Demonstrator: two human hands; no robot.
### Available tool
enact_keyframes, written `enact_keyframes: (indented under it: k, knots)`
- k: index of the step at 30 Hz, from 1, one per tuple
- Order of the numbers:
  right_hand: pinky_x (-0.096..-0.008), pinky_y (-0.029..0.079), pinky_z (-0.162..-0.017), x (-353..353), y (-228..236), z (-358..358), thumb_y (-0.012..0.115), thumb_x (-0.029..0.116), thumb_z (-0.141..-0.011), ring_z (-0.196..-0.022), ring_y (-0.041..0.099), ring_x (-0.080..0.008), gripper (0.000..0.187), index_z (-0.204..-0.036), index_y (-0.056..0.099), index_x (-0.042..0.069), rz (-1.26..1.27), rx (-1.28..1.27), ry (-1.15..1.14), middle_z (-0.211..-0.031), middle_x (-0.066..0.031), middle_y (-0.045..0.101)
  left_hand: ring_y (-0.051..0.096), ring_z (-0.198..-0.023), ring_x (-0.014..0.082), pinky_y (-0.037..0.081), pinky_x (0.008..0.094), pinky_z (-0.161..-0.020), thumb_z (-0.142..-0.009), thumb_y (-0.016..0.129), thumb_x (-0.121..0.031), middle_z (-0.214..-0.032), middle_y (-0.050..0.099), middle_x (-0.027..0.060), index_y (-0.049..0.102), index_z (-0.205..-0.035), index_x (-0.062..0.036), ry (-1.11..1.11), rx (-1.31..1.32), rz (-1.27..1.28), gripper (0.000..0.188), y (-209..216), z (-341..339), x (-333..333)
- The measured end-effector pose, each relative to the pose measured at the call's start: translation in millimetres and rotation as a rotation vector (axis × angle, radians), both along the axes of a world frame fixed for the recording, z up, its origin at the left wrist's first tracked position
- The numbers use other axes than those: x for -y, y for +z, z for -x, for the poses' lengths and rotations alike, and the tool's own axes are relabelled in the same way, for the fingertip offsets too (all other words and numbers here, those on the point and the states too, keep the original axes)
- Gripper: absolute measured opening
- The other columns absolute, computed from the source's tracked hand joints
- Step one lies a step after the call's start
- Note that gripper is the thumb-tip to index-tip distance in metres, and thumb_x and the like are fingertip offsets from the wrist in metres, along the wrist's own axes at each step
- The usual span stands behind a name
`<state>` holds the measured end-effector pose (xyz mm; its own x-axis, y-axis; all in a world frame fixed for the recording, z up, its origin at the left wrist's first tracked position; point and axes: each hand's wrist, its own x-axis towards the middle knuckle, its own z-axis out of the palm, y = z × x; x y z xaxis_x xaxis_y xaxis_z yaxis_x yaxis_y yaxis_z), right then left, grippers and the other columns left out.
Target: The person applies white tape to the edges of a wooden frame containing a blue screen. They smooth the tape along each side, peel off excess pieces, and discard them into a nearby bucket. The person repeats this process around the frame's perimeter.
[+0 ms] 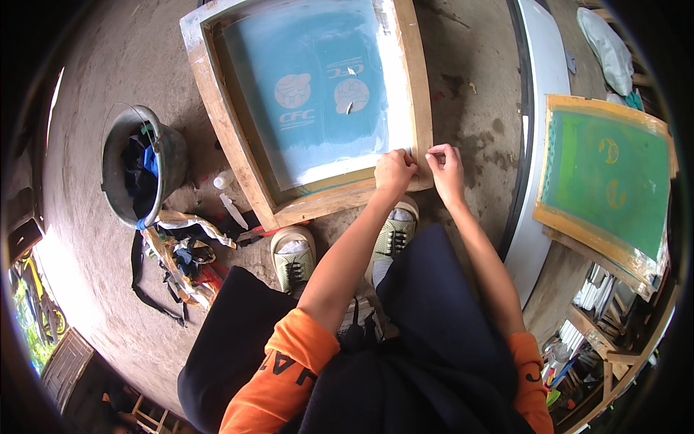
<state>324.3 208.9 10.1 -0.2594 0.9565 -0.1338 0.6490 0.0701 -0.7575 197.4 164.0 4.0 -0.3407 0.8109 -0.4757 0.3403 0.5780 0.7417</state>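
A wooden-framed printing screen (242, 165) with blue mesh and pale printed emblems lies before my feet. My left hand (395, 173) is closed over its near right corner, fingers curled in; whatever they hold, if anything, is hidden. Just right of the frame's side bar, my right hand (446, 173) is pinched, thumb against fingertips, and anything between them is too small to make out. The two hands are close together but apart. On the mesh lie two small whitish scraps, an upper scrap (352, 71) and a lower scrap (349, 108).
At left stands a grey bucket (170, 155) with dark and blue cloths inside. Rags and strips (181, 253) lie beside it, near a small white bottle (224, 179). Right are a long white panel (548, 65) and a green printing screen (578, 170). My shoes (293, 264) flank the frame's near edge.
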Motion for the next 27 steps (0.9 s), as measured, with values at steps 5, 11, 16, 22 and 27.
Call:
enact_keyframes:
  k: [5,11,16,22,27]
  knots:
    - [-0.0279,0.05,-0.067,5.9,-3.0,-2.3,0.067,-0.002,-0.076,-0.07,0.057,-0.0136,0.023,-0.095,0.054,0.003,-0.148,0.051,0.11,-0.099,-0.0074,0.047,0.065,-0.072,0.0311,0.052,0.0392,-0.069,-0.068,0.072,-0.02,-0.072,0.066,0.0158,0.066,-0.078,-0.0053,0.067,-0.037,0.025,0.019,0.0,-7.7,-2.0]
    - [-0.0277,0.049,-0.067,8.8,1.1,3.2,0.067,-0.004,-0.075,-0.07,0.056,-0.0141,0.025,-0.095,0.054,0.003,-0.151,0.022,0.118,-0.1,-0.0077,0.046,0.065,-0.071,0.0322,0.051,0.0402,-0.067,-0.07,0.07,-0.015,-0.073,0.065,0.0161,0.064,-0.076,-0.0035,0.128,-0.047,-0.07,0.015,-6.3,-8.2,6.6]
    - [-0.0312,0.049,-0.074,10.8,2.3,2.6,0.067,-0.004,-0.074,-0.08,0.055,-0.0185,0.027,-0.098,0.055,0.004,-0.213,0.067,0.154,-0.105,-0.0089,0.047,0.064,-0.068,0.0333,0.051,0.0403,-0.065,-0.071,0.069,-0.015,-0.07,0.065,0.0173,0.063,-0.077,-0.0019,0.117,-0.04,-0.134,0.016,-5.1,-9.1,7.6]
    - [-0.0383,0.037,-0.099,-9.0,22.9,13.4,0.055,0.012,-0.08,-0.113,0.045,-0.0218,0.026,-0.104,0.061,0.005,-0.676,0.568,0.825,-0.115,-0.0042,0.052,0.063,-0.07,0.0364,0.05,0.0424,-0.064,-0.074,0.067,-0.014,-0.073,0.064,0.0207,0.06,-0.08,0.001,-0.024,-0.081,-0.226,0.018,-10.0,1.2,13.6]
    - [-0.0364,0.03,-0.104,-14.1,28.1,34.1,0.056,0.014,-0.078,-0.117,0.042,-0.0183,0.017,-0.086,0.07,0.008,-0.757,0.919,1.178,-0.107,-0.0005,0.057,0.062,-0.075,0.034,0.052,0.0407,-0.069,-0.081,0.059,-0.014,-0.077,0.062,0.0169,0.056,-0.086,-0.0011,-0.333,-0.324,-0.442,0.014,-7.3,32.2,44.8]
